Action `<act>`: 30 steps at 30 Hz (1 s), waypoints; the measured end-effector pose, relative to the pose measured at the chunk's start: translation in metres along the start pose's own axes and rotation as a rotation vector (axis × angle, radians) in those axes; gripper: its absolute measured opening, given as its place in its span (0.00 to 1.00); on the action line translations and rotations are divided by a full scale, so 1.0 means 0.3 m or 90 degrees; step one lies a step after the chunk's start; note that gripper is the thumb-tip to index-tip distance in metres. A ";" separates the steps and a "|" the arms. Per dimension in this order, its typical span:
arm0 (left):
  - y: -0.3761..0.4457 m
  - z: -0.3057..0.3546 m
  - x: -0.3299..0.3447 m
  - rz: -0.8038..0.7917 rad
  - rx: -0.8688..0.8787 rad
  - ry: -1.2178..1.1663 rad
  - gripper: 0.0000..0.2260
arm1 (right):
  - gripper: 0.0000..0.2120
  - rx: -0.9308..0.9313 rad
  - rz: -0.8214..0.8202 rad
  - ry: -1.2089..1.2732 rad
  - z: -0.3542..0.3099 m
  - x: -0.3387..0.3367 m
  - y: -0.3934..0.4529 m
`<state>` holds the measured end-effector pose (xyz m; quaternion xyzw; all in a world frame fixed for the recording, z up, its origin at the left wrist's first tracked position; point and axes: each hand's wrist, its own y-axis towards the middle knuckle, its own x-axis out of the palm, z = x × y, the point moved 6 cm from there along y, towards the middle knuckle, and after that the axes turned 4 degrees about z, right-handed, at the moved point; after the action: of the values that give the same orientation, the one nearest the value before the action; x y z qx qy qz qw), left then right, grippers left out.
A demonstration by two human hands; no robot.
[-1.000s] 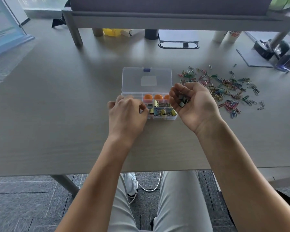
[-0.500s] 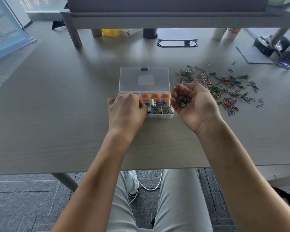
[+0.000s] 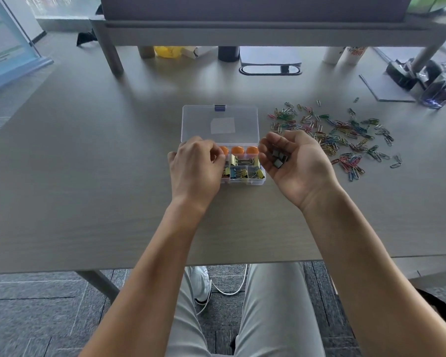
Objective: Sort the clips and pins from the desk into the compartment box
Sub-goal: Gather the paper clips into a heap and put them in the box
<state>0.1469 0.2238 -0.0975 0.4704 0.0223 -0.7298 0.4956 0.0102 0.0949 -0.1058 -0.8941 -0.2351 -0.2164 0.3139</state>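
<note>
A clear compartment box (image 3: 252, 183) lies open on the desk, its lid (image 3: 220, 123) flat behind it. Orange round pins (image 3: 237, 150) fill the back compartments; gold and coloured binder clips (image 3: 242, 173) fill the front ones. My left hand (image 3: 196, 167) hovers over the box's left part with fingers curled; what its fingertips hold is hidden. To the right of the box, my right hand (image 3: 294, 163) is cupped palm up around several small black binder clips (image 3: 278, 159). Coloured paper clips (image 3: 343, 135) lie scattered further right.
A raised grey shelf (image 3: 242, 34) spans the back of the desk, with cups, a yellow item and a dark cylinder under it. Black wrapped objects (image 3: 422, 78) and a grey pad (image 3: 386, 88) sit at the far right. The desk's front edge runs just above my knees.
Both hands stay almost where they were. My left hand has shifted slightly over the box's left compartments; the right still cups the black clips.
</note>
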 end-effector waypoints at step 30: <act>-0.142 -0.230 -0.056 -0.188 -0.116 0.259 0.45 | 0.25 -0.168 -0.061 -0.237 0.121 0.255 0.083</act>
<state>0.1621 0.2915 -0.1425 0.5524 0.2556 -0.6794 0.4097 0.0937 0.1234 -0.1021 -0.9397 -0.3008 -0.0911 0.1350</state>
